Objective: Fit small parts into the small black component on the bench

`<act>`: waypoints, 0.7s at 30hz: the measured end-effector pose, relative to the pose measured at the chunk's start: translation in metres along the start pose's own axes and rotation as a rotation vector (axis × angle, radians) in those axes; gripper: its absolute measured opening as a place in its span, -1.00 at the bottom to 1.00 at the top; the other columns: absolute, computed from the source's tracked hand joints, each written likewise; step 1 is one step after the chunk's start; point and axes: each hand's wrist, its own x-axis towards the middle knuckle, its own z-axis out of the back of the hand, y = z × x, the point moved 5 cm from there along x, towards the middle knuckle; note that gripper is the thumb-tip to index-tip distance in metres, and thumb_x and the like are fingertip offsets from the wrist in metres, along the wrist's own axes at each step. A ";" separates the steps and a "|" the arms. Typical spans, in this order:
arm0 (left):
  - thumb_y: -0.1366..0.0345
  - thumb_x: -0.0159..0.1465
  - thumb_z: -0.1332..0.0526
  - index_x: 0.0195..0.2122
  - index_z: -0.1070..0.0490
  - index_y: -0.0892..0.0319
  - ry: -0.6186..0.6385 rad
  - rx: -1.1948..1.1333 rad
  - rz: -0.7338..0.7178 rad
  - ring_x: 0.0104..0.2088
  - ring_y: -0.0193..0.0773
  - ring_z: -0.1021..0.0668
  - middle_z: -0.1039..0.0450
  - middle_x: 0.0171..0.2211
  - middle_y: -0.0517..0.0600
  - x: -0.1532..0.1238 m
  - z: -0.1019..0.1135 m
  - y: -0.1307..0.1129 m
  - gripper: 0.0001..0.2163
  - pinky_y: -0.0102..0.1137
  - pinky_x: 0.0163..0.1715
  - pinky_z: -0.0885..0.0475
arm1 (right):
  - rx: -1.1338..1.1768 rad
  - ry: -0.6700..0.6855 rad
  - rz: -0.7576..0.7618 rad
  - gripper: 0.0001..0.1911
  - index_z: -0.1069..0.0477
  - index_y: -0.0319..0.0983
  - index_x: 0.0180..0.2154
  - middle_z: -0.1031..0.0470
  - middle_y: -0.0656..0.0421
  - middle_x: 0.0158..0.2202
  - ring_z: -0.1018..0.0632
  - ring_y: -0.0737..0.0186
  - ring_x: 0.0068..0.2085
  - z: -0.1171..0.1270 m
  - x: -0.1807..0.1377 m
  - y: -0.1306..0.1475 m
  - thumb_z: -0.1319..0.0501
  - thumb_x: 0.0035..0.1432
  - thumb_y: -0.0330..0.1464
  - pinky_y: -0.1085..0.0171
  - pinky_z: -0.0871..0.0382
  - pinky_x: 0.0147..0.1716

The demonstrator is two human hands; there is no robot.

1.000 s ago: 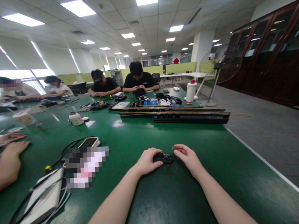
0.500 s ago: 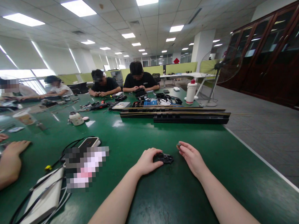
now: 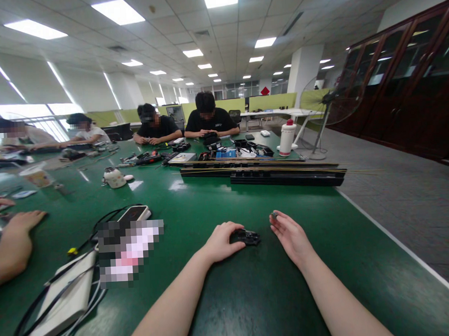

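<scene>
My left hand [image 3: 224, 241] is closed around the near-left end of a black plastic device [image 3: 250, 237] that looks like an opened computer mouse. Its inner parts lie exposed on top, and it rests low on the green table. Part of it is hidden under my fingers. To the right, my right hand [image 3: 290, 234] is raised a little, with a small grey part [image 3: 274, 215] pinched at the fingertips. That part is too small to make out in detail, and it is apart from the black device.
Long black rails [image 3: 285, 177] with thin rods lie across the table [image 3: 196, 204] ahead. A white bottle [image 3: 286, 138] stands behind them. At left are a white box [image 3: 61, 297], cables, a phone-like device [image 3: 134, 215] and a co-worker's hand [image 3: 24, 223]. Other people sit opposite.
My right hand has shifted slightly to the right and turned, tilting the small grey part at its fingertips. My left hand and the black device have stayed in place.
</scene>
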 end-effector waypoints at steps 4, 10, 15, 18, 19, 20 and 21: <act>0.24 0.11 -0.31 -0.01 -0.37 0.11 -0.002 0.004 0.001 -0.10 -0.11 -0.47 -0.45 -0.11 0.01 0.000 0.000 0.000 -0.60 -0.26 -0.07 -0.34 | 0.028 -0.004 -0.010 -0.77 -0.52 -0.17 -0.38 -0.59 0.23 -0.39 -0.56 0.31 -0.31 0.001 0.002 -0.001 -0.38 -0.22 -0.38 0.40 -0.43 -0.36; 0.23 0.10 -0.31 -0.01 -0.37 0.11 -0.010 0.002 -0.006 -0.10 -0.12 -0.47 -0.45 -0.12 0.01 0.000 0.000 0.002 -0.60 -0.26 -0.07 -0.34 | 0.003 0.002 0.007 -0.79 -0.51 -0.17 -0.37 -0.59 0.20 -0.38 -0.57 0.27 -0.28 0.002 0.003 -0.001 -0.37 -0.18 -0.36 0.36 -0.44 -0.35; 0.23 0.10 -0.31 -0.01 -0.37 0.11 -0.001 0.001 0.001 -0.10 -0.12 -0.47 -0.45 -0.11 0.00 0.000 0.000 0.001 -0.60 -0.27 -0.06 -0.34 | -0.030 0.010 0.027 -0.75 -0.51 -0.17 -0.35 -0.59 0.19 -0.36 -0.57 0.25 -0.27 0.002 0.002 0.000 -0.39 -0.20 -0.34 0.34 -0.43 -0.33; 0.23 0.11 -0.31 -0.01 -0.37 0.10 0.009 -0.002 0.006 -0.10 -0.12 -0.47 -0.45 -0.11 0.01 0.000 0.000 0.000 -0.60 -0.26 -0.06 -0.33 | -0.084 0.030 0.047 -0.71 -0.51 -0.17 -0.36 -0.58 0.19 -0.36 -0.55 0.25 -0.27 -0.001 0.000 0.000 -0.42 -0.24 -0.29 0.34 -0.41 -0.32; 0.23 0.11 -0.30 -0.01 -0.36 0.10 0.009 -0.003 0.005 -0.10 -0.12 -0.47 -0.45 -0.11 0.01 0.000 0.001 0.000 -0.60 -0.26 -0.05 -0.33 | -0.113 0.038 0.057 -0.70 -0.52 -0.18 -0.37 -0.57 0.20 -0.36 -0.54 0.26 -0.28 -0.002 0.000 0.000 -0.43 -0.25 -0.27 0.34 -0.41 -0.32; 0.23 0.11 -0.30 -0.01 -0.36 0.11 0.009 -0.003 0.004 -0.10 -0.12 -0.47 -0.45 -0.11 0.01 0.000 0.001 0.000 -0.60 -0.26 -0.05 -0.33 | -0.152 0.045 0.072 -0.69 -0.52 -0.18 -0.37 -0.57 0.20 -0.37 -0.54 0.26 -0.30 -0.003 -0.001 0.000 -0.43 -0.26 -0.25 0.33 -0.40 -0.31; 0.23 0.11 -0.30 -0.01 -0.36 0.11 0.008 -0.002 0.004 -0.10 -0.12 -0.46 -0.45 -0.11 0.01 0.000 0.001 -0.001 -0.60 -0.26 -0.05 -0.33 | -0.206 0.048 0.090 -0.69 -0.52 -0.19 -0.38 -0.56 0.21 -0.38 -0.53 0.27 -0.32 -0.004 -0.001 0.000 -0.43 -0.27 -0.24 0.32 -0.39 -0.30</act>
